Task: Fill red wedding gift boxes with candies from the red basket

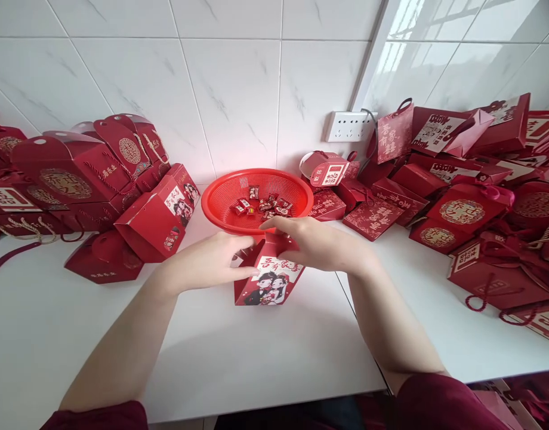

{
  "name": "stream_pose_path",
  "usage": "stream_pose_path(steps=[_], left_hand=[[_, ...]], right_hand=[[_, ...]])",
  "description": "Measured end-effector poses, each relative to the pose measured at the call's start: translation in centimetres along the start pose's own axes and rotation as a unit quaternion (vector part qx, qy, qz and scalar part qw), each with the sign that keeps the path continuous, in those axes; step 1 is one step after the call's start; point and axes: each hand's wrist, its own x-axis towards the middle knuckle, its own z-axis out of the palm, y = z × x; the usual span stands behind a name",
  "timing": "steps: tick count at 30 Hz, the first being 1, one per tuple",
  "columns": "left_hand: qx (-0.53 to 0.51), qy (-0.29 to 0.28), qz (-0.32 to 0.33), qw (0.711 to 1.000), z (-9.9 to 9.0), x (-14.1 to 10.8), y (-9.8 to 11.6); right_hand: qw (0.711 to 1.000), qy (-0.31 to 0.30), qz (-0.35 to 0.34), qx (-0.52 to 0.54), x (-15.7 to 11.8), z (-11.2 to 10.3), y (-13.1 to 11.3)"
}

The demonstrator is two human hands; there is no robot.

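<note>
A red gift box (272, 286) with a cartoon bride and groom on its front stands on the white table between my hands. My left hand (214, 260) grips its left side near the top, thumb on the front panel and fingers behind. My right hand (308, 242) bends over the upper right edge, with its thumb against the front and fingers curled over the top flaps. Just behind the box sits a red plastic basket (214, 209) holding several small wrapped candies (270, 207). The inside of the box is mostly hidden by my hands.
Many red gift boxes (77, 173) are stacked at left, one leaning box (151, 218) nearest me. More boxes and bags (462, 209) pile up at right. A power strip (351, 126) is fixed to the tiled wall. A seam crosses the white table (256, 364).
</note>
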Motion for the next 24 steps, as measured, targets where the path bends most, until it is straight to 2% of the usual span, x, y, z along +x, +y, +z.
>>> stream_pose_path(steps=[2,5,7,9,11,13,17,19,21,24], left_hand=[[-0.026,-0.019,0.003,0.999,0.0,0.0,-0.2],[-0.055,-0.088,0.003,0.995,-0.2,-0.3,-0.5],[-0.056,-0.11,0.009,0.992,-0.3,-0.5,-0.5],[-0.038,-0.073,0.027,0.996,-0.2,-0.5,-0.5],[0.01,-0.003,0.06,0.998,0.1,-0.3,-0.4],[0.08,0.054,0.099,0.99,0.4,0.0,-0.4],[0.173,0.113,0.152,0.967,0.7,0.2,-0.3],[0.176,0.113,0.145,0.967,0.6,0.0,-0.2],[0.157,0.084,0.13,0.975,0.4,-0.3,-0.1],[0.126,0.062,0.118,0.983,0.2,-0.4,-0.2]], right_hand=[[1.0,0.006,-0.012,-0.009,0.1,0.0,0.2],[0.999,0.026,-0.038,-0.028,0.1,-0.1,0.3],[0.996,0.045,-0.065,-0.041,0.3,0.0,0.3],[0.992,0.062,-0.099,-0.053,0.6,0.2,0.3],[0.987,0.077,-0.129,-0.056,0.9,0.5,0.5],[0.985,0.087,-0.14,-0.052,1.1,0.7,0.8],[0.982,0.087,-0.158,-0.053,1.0,0.4,1.2],[0.979,0.088,-0.175,-0.06,0.9,0.1,1.3],[0.977,0.097,-0.177,-0.069,0.6,-0.1,1.5],[0.983,0.098,-0.14,-0.067,0.3,-0.5,1.6]])
